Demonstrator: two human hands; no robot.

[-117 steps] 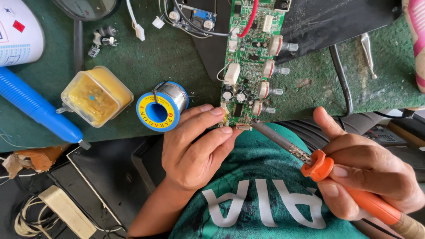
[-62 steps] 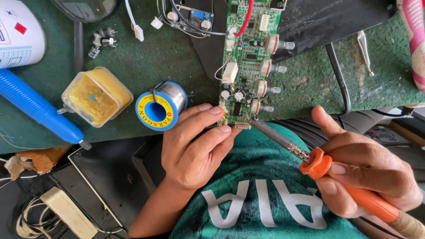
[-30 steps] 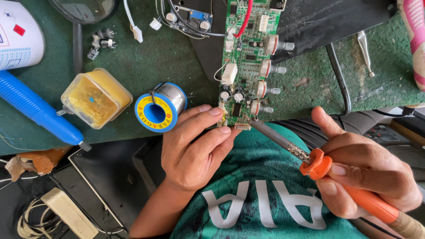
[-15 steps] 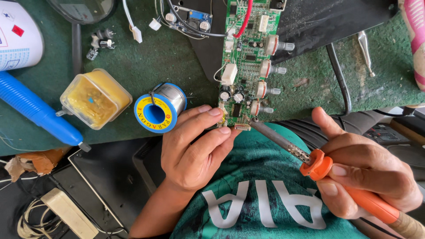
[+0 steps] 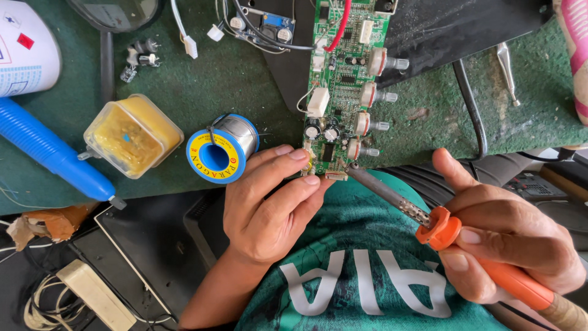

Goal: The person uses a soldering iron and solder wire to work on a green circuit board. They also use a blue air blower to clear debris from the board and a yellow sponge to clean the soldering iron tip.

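Slanting up-left, the right hand's (image 5: 514,245) soldering iron (image 5: 429,220) meets the left-hand-pinched (image 5: 269,202) circuit board (image 5: 343,79).

teal green t-shirt (image 5: 367,270), large white letters across front; bare forearms, no sleeves visible.

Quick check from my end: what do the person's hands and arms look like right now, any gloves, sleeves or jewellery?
Both hands are bare: no gloves, rings, watch or bands show. The left hand has short, plain nails, and its forearm is uncovered as far as the frame's edge, with no sleeve in sight. The right hand also has short, unpainted nails; its wrist runs out of view. Below them shows a teal shirt with large white letters.
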